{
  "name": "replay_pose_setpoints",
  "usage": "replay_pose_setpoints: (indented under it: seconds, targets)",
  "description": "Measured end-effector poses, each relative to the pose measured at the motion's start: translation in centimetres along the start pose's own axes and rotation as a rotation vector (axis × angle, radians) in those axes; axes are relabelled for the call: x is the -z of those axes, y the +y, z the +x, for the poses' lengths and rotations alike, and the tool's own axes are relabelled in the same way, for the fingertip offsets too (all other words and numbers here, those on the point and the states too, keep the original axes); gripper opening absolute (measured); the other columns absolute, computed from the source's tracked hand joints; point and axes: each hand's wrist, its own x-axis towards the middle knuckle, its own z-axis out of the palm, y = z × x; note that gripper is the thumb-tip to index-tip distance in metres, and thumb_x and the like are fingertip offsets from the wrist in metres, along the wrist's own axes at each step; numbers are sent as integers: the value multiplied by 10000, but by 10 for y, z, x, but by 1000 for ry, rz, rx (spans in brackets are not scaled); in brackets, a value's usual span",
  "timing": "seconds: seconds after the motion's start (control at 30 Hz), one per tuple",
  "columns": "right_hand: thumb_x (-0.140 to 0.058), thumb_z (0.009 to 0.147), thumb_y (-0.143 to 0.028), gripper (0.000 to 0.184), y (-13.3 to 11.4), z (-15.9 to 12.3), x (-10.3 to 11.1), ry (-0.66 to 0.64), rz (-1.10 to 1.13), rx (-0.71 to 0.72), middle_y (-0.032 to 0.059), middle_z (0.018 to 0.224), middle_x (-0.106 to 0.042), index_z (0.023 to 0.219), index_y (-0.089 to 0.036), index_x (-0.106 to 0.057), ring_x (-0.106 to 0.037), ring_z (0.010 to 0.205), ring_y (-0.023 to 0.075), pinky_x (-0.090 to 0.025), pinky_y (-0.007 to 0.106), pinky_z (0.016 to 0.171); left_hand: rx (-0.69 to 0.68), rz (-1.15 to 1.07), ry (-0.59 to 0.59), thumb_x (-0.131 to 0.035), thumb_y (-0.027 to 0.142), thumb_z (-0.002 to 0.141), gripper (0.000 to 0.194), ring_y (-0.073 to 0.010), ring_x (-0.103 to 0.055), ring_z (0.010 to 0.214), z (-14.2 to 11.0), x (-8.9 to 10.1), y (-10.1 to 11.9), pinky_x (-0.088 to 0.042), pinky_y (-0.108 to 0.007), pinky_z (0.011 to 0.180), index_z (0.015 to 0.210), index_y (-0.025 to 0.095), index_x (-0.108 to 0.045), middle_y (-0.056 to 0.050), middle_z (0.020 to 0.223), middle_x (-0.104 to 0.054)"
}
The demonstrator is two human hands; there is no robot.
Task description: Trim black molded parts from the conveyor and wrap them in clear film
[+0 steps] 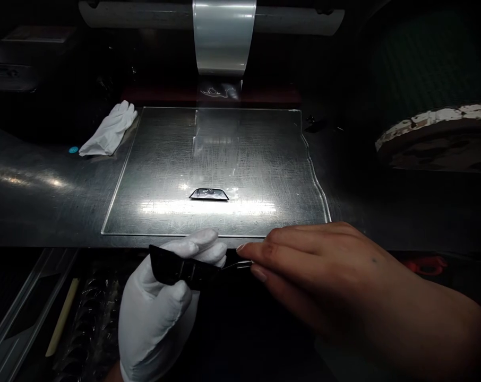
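My left hand [156, 318], in a white glove, grips a glossy black panel [185, 270] between thumb and fingers, just below the front edge of the bench. My bare right hand [316, 265] comes in from the right, thumb and forefinger pinched on a thin, shiny, clear strip [244, 264] that reaches the panel's right end. Whether the strip is film is hard to make out. Beyond both hands, a small black trapezoid piece [209, 194] with a reflective face lies on a clear, scratched plate [161, 159].
A wide roll of clear film [224, 37] hangs from a bar at the back, its tail running onto the plate. One white glove [111, 129] lies at left beside a blue dot [73, 150]. A large drum-like object [435, 132] stands at right. Lower left holds a clear tray [91, 323].
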Motion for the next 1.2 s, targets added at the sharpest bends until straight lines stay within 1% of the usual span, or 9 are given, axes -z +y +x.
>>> replay_pose_setpoints:
  seconds: [0.1, 0.2, 0.37, 0.47, 0.57, 0.77, 0.83, 1.03, 1.2]
  targets:
    - [-581, 1064, -196, 240, 3, 3, 7, 31, 39, 14, 1, 982, -727, 1285, -230, -667, -673, 816, 142, -490, 283, 720, 169, -31, -39, -821, 356, 870, 217, -213, -796, 896, 1, -1, 3, -645, -257, 838, 1061, 253, -813, -47, 1067, -828]
    - [-583, 1067, -211, 263, 5, 8, 14, 97, -68, 38, 37, 993, -734, 1316, -213, -665, -676, 819, 168, -492, 286, 703, 314, -137, -157, -802, 398, 880, 236, -160, -761, 756, 3, 0, 3, -615, -204, 688, 1023, 210, -796, -60, 1009, -802]
    - [-553, 1078, -277, 223, 4, 19, 16, 58, -230, 49, 34, 861, -708, 1198, -226, -733, -646, 722, 172, -476, 285, 659, 366, -198, -348, -710, 448, 947, 295, -109, -707, 680, 4, 6, -5, -566, -155, 610, 1060, 185, -782, -74, 975, -779]
    - [-545, 1080, -279, 220, 3, 22, 13, 61, -283, 54, 33, 864, -698, 1165, -229, -741, -628, 720, 169, -449, 286, 645, 376, -204, -437, -669, 476, 969, 345, -88, -671, 596, 6, 8, -8, -530, -133, 574, 1069, 167, -786, -68, 809, -769]
    - [-538, 1084, -296, 219, 3, 25, 13, 40, -307, 59, 27, 874, -687, 1144, -239, -741, -605, 724, 164, -411, 287, 626, 369, -197, -465, -644, 493, 980, 380, -78, -627, 545, 7, 8, -8, -509, -137, 560, 1051, 149, -788, -59, 698, -741]
    - [-539, 1080, -313, 220, 4, 26, 16, 4, -324, 57, 27, 888, -678, 1043, -235, -742, -577, 723, 164, -364, 307, 626, 356, -213, -464, -598, 476, 1008, 368, -87, -651, 570, 6, 8, -9, -496, -140, 546, 1090, 171, -785, -82, 791, -769]
    - [-531, 1081, -311, 232, 4, 27, 16, 4, -328, 48, 31, 887, -683, 1032, -235, -745, -585, 727, 170, -362, 310, 629, 353, -212, -470, -594, 474, 1010, 364, -86, -655, 573, 6, 8, -10, -491, -138, 543, 1092, 173, -782, -88, 819, -774]
    - [-530, 1080, -309, 235, 5, 26, 17, 4, -366, 62, 35, 910, -700, 1073, -239, -754, -606, 749, 183, -354, 318, 618, 345, -215, -493, -589, 461, 1015, 364, -81, -624, 556, 7, 8, -12, -445, -128, 516, 1121, 168, -776, -68, 725, -738]
    - [-534, 1080, -303, 229, 4, 24, 21, 63, -362, 80, 29, 922, -706, 1077, -249, -756, -615, 749, 182, -384, 323, 625, 402, -209, -516, -586, 468, 1014, 394, -62, -559, 497, 7, 7, -13, -425, -122, 507, 1082, 130, -777, -61, 642, -707]
